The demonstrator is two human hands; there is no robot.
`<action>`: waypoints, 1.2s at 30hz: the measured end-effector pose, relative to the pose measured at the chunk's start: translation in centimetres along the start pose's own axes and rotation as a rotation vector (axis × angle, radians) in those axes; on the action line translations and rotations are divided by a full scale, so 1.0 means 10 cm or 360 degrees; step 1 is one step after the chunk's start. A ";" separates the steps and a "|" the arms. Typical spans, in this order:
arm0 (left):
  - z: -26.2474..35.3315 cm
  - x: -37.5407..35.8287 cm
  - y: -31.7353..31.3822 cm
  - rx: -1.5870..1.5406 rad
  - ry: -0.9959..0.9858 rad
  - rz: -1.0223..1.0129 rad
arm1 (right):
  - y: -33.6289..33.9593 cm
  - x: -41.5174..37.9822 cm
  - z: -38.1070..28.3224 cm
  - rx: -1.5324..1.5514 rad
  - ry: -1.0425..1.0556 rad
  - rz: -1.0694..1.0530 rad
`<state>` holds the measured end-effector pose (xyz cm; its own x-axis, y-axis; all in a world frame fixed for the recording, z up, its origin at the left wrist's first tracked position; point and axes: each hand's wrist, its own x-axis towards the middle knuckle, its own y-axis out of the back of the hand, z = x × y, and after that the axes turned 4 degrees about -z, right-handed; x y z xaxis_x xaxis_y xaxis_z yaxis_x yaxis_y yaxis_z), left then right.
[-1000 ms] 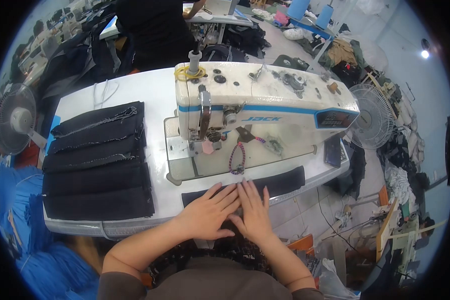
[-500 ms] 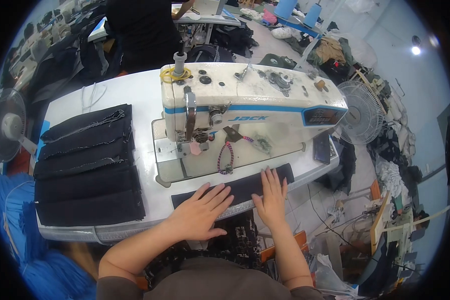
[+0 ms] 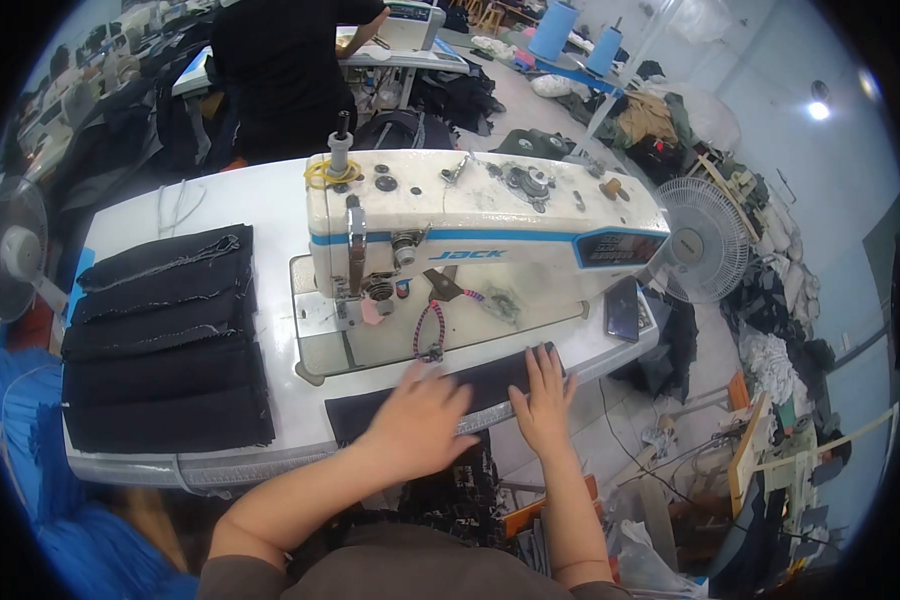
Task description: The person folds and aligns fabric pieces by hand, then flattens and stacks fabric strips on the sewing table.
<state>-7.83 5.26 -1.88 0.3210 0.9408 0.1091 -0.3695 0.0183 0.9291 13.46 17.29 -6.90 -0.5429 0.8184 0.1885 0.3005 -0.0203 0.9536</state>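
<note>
A folded dark fabric strip (image 3: 490,387) lies along the front edge of the white sewing table (image 3: 282,385). My right hand (image 3: 542,402) rests flat on its right end, fingers stretched out. Over its left part is my left hand (image 3: 418,420), smeared by motion, with thumb and fingers apart and nothing visible in them. Just beyond the left fingertips lie scissors (image 3: 431,330) with pink-and-dark wrapped handles, on the bed of a white and blue sewing machine (image 3: 490,225).
Stacked dark fabric pieces (image 3: 165,370) lie on the table's left. A phone (image 3: 621,308) sits near the right end. Fans (image 3: 692,245) stand on both sides. Blue fabric (image 3: 45,440) hangs at lower left. Another person (image 3: 280,75) works behind the machine.
My left hand has lifted slightly and moved toward the scissors, its fingers now blurred. My right hand stays flat on the strip. The whole view has shifted a little.
</note>
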 end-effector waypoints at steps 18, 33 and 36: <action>-0.07 -0.17 -0.22 0.0169 0.0027 0.0198 | 0.08 0.02 0.20 -0.0091 -0.0021 -0.0060; -0.18 -0.80 -0.07 0.0211 0.0177 0.0133 | 0.09 -0.01 -0.85 -0.0115 0.0594 -0.0167; -0.21 -0.82 -0.06 0.0144 0.0160 0.0126 | 0.01 -0.11 -1.05 0.0129 0.0670 -0.0318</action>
<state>-12.04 -1.77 -4.05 0.2035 0.9673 0.1517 -0.3085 -0.0837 0.9475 5.88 10.39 -4.60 -0.8621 0.4972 0.0983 0.2092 0.1724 0.9626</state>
